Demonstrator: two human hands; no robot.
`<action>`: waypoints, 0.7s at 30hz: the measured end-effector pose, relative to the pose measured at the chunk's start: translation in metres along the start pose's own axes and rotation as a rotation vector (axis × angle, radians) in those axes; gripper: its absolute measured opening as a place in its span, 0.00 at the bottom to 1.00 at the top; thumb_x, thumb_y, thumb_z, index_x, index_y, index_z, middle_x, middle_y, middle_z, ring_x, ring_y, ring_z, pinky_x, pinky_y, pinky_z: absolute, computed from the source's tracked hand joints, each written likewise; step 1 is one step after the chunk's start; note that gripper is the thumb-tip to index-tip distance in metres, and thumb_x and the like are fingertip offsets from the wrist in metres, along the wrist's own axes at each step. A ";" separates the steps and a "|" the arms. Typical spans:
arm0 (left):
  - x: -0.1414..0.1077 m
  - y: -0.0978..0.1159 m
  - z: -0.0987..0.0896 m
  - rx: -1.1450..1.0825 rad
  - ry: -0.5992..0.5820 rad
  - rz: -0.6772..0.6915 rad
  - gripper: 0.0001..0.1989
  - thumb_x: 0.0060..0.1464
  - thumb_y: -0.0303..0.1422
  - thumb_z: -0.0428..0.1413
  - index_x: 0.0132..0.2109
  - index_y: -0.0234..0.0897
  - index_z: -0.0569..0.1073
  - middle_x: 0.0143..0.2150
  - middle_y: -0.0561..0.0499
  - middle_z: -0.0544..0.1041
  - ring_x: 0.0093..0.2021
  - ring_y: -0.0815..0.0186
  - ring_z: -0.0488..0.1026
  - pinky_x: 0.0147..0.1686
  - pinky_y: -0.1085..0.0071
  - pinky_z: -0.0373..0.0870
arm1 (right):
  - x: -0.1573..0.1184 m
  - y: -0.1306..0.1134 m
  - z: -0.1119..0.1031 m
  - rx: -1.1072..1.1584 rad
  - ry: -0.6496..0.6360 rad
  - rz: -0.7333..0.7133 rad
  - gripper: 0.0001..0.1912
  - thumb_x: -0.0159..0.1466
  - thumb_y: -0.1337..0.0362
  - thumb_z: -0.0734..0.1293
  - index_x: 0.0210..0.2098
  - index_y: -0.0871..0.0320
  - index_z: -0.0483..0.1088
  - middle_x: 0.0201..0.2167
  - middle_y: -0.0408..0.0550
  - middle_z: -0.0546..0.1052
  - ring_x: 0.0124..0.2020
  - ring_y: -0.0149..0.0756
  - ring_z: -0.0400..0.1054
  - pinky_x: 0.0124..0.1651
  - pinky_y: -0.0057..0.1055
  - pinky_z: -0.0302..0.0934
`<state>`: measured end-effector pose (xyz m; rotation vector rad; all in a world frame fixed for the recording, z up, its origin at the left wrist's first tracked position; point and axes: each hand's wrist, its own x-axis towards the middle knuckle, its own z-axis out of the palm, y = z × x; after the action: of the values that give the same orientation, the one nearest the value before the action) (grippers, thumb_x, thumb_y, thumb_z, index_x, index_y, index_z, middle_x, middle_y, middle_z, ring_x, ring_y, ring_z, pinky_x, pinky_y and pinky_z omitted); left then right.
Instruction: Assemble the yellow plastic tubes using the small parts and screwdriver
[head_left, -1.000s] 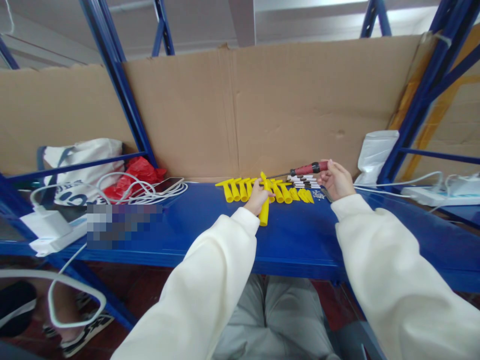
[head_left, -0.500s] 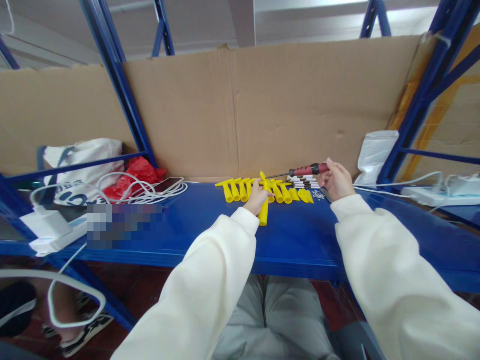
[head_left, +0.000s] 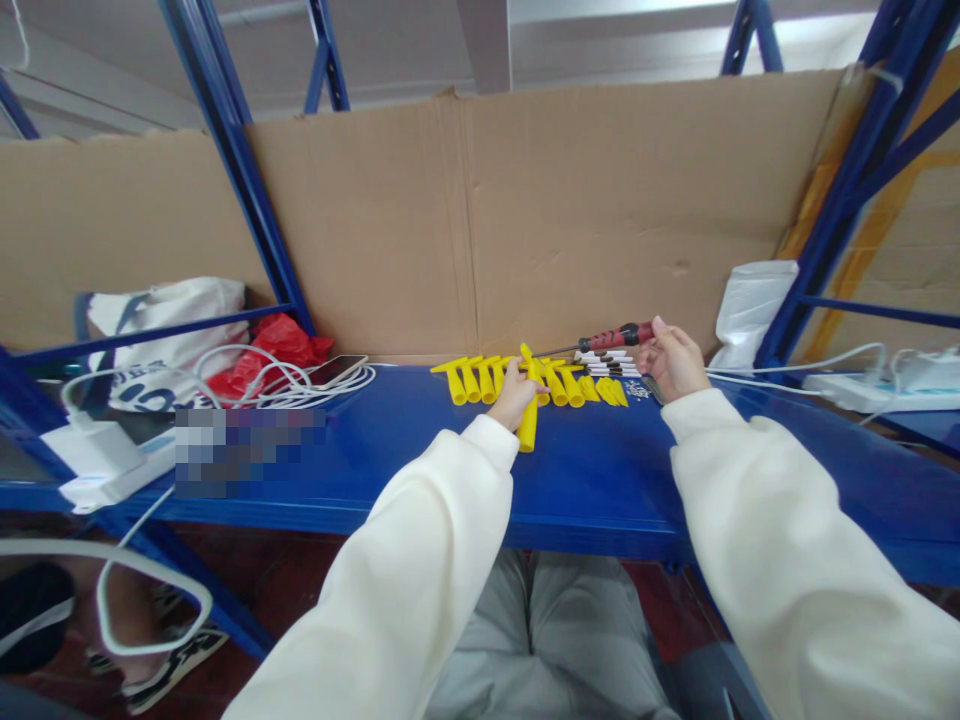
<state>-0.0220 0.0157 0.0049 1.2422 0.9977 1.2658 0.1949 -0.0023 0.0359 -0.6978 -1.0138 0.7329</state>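
Observation:
My left hand [head_left: 516,394] is closed around a yellow plastic T-shaped piece [head_left: 528,428] with a hollow round handle, held over the blue shelf. In my right hand [head_left: 673,360] is a screwdriver [head_left: 611,338] with a red and black handle. Its thin shaft points left and its tip meets the upper part of the yellow piece; the exact contact is too small to make out. Behind my left hand lies a row of similar yellow T-shaped pieces [head_left: 456,385]. Several small flat yellow parts [head_left: 611,392] lie to the right of them, near white-and-dark sticks [head_left: 609,365].
The blue shelf [head_left: 420,440] has a cardboard sheet [head_left: 360,230] along its back. At left are a white bag [head_left: 169,340], a red plastic bag [head_left: 274,345], white cables [head_left: 300,392] and a power strip [head_left: 120,480]. Another power strip [head_left: 885,392] is at right. A person's shoe [head_left: 176,668] shows lower left.
My right hand and the screwdriver handle have shifted very slightly, with the handle seeming turned a little. My left hand and the yellow piece stay in place.

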 end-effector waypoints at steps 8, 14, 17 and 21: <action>-0.002 0.002 0.001 -0.004 0.010 0.000 0.34 0.44 0.17 0.58 0.58 0.40 0.60 0.43 0.48 0.77 0.30 0.68 0.73 0.24 0.76 0.62 | -0.002 -0.002 0.002 0.020 -0.030 0.038 0.21 0.53 0.47 0.74 0.28 0.55 0.65 0.12 0.34 0.62 0.13 0.25 0.57 0.15 0.21 0.55; -0.001 0.001 0.001 -0.016 0.016 0.008 0.31 0.45 0.21 0.60 0.56 0.40 0.62 0.41 0.48 0.77 0.29 0.67 0.73 0.24 0.75 0.63 | -0.003 -0.005 0.002 -0.003 -0.058 0.061 0.21 0.55 0.49 0.74 0.27 0.55 0.62 0.16 0.36 0.68 0.15 0.26 0.62 0.17 0.21 0.57; -0.001 0.001 0.001 -0.012 0.015 0.001 0.31 0.44 0.21 0.61 0.55 0.41 0.62 0.40 0.49 0.77 0.30 0.67 0.74 0.24 0.75 0.63 | -0.002 -0.002 0.001 -0.002 -0.031 0.037 0.24 0.52 0.47 0.75 0.26 0.55 0.60 0.15 0.35 0.66 0.14 0.25 0.60 0.15 0.21 0.55; -0.001 0.001 0.001 -0.010 0.013 -0.009 0.33 0.44 0.19 0.60 0.57 0.41 0.61 0.41 0.48 0.77 0.31 0.67 0.74 0.23 0.76 0.62 | 0.000 0.002 0.000 0.010 0.011 0.022 0.27 0.48 0.46 0.77 0.25 0.55 0.59 0.14 0.35 0.64 0.13 0.25 0.60 0.14 0.21 0.54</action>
<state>-0.0212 0.0148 0.0059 1.2219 1.0045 1.2722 0.1945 -0.0007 0.0344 -0.7049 -0.9935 0.7523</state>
